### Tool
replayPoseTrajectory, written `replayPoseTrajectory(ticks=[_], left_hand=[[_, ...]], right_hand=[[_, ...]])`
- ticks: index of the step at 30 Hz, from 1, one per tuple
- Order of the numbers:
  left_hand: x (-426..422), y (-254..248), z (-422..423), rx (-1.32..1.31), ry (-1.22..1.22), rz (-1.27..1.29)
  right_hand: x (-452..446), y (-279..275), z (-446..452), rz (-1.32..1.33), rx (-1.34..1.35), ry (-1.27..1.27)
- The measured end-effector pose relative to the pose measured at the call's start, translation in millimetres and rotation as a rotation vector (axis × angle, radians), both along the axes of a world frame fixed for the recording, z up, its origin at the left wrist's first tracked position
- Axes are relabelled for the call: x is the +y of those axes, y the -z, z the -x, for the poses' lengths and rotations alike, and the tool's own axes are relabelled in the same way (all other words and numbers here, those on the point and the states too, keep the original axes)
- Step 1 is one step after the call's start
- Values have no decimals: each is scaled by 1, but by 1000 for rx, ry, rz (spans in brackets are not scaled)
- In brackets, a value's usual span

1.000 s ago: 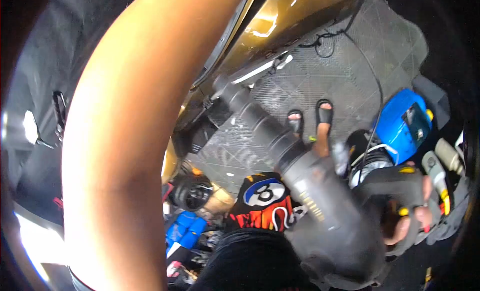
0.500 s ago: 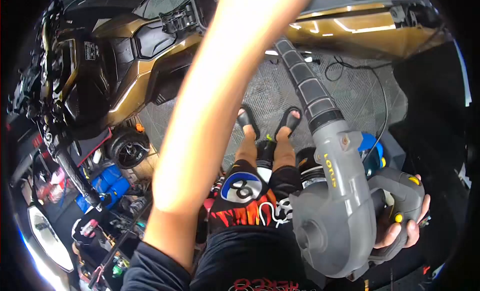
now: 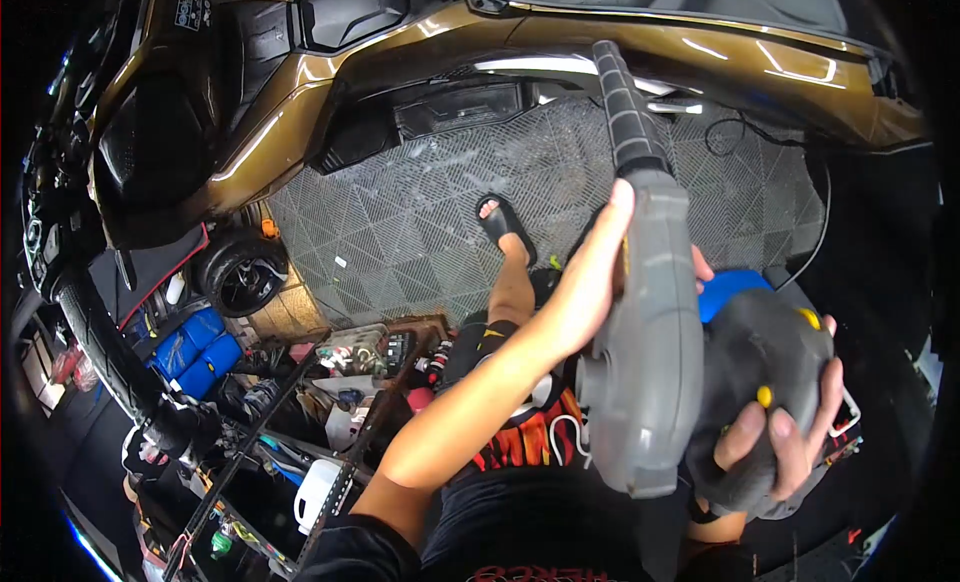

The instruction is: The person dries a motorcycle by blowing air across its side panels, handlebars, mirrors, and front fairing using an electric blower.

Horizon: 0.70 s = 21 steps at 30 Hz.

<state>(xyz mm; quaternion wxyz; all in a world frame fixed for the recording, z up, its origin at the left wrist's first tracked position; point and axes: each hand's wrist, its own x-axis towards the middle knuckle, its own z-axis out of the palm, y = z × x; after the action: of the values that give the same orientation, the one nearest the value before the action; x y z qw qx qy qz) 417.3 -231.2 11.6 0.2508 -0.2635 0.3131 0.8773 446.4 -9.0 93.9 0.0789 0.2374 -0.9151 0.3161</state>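
Note:
A grey handheld blower (image 3: 650,332) with a ribbed black nozzle (image 3: 632,117) is in front of my body, its nozzle pointing up the view at a gold-and-black scooter (image 3: 270,142). My left hand (image 3: 595,272) is wrapped round the blower's barrel from the left, with a fingertip showing on the far side. My right hand (image 3: 790,442) grips the rear handle, its fingers close to a yellow button (image 3: 765,395). The nozzle tip overlaps the scooter's lower side panel in view; I cannot tell whether they touch.
Below the scooter lies a grey tiled floor (image 3: 400,222). A small black wheel (image 3: 243,274), blue containers (image 3: 200,347) and a metal rack (image 3: 270,412) with a white jug (image 3: 318,494) are at the lower left. A cable (image 3: 825,212) runs along the right.
My left arm has come down from the top of the view, and its hand now holds the blower's barrel. The blower has turned more upright. The view has shifted, showing the scooter higher.

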Motion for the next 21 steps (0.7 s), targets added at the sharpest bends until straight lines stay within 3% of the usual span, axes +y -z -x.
replayPoseTrajectory(ticks=[4,9,10,13,21], left_hand=[[-38,14,-7,-94,45,88],[-72,32,-13,-191,-42,202],[-86,25,-12,-198,-81,80],[-106,22,-15,-234,-84,118],[-173,23,-17,-160,-111,193]], right_hand=[[-46,26,3,248,-32,-28],[-94,56,2,326,88,19],[-112,59,1,344,96,43],[-133,62,6,362,98,18],[-193,92,8,490,99,51]])
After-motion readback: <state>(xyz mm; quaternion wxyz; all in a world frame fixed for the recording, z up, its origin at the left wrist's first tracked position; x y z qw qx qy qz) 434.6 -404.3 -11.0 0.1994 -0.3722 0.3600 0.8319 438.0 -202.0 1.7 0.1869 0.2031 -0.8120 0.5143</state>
